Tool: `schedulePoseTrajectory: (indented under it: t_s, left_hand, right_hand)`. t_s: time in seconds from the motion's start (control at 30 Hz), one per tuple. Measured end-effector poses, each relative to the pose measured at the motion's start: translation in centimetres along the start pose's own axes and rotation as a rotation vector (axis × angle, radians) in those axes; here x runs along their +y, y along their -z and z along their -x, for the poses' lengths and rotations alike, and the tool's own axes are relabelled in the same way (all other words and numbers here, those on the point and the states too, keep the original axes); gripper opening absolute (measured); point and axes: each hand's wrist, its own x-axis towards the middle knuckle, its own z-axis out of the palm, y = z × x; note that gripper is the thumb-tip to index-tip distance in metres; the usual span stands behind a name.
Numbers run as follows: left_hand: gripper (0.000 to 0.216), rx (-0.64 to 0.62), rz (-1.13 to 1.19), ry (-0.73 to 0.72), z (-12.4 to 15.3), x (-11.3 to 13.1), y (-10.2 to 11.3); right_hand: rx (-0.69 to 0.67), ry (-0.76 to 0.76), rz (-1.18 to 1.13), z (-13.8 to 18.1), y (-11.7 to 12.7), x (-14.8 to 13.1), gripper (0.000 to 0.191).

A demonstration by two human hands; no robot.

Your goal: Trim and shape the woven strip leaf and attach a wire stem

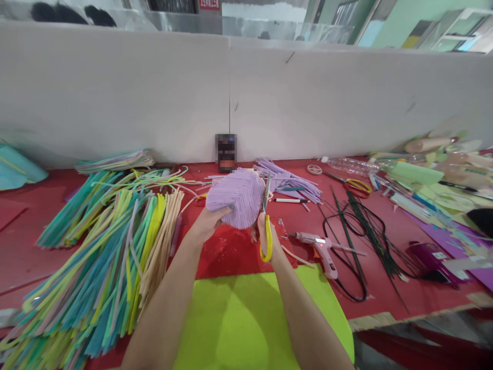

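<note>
Leaf-shaped piece of lilac strips (236, 196), held above the middle of the red tabletop (23, 252); near left edge clamped in the left hand's (214, 220) grip. Yellow-handled scissors (267, 222), clasped in the right hand's (262, 226) grip, blades pointed far, at the piece's right edge. Pink glue gun (318, 241), laid at right. Multicoloured stems (100, 267), heaped at left.

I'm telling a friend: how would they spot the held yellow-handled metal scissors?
Find the broad red tabletop, then the ridged lilac rounded piece held over its middle. The scissors are just right of that, in the right hand, while the similar yellow-handled pair farther right lies unheld.
</note>
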Motion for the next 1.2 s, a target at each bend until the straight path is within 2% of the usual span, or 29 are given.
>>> schedulePoseTrajectory:
  t_s: [0.33, 0.57, 0.93, 1.2]
  left_hand:
    - [0.062, 0.022, -0.01, 0.027, 0.17, 0.28, -0.16]
    - [0.06, 0.002, -0.02, 0.015, 0.23, 0.3, 0.02]
    - [0.063, 0.003, -0.027, 0.016, 0.28, 0.52, -0.02]
    - [0.058, -0.009, -0.025, 0.02, 0.11, 0.32, 0.42]
  right_hand:
    - [0.012, -0.028, -0.013, 0.2, -0.15, -0.58, 0.063]
    - [0.002, -0.002, -0.009, 0.26, -0.06, -0.59, 0.06]
    - [0.062, -0.071, -0.047, 0.39, -0.26, -0.65, 0.064]
    - [0.021, -0.001, 0.013, 0.43, -0.17, -0.7, 0.063]
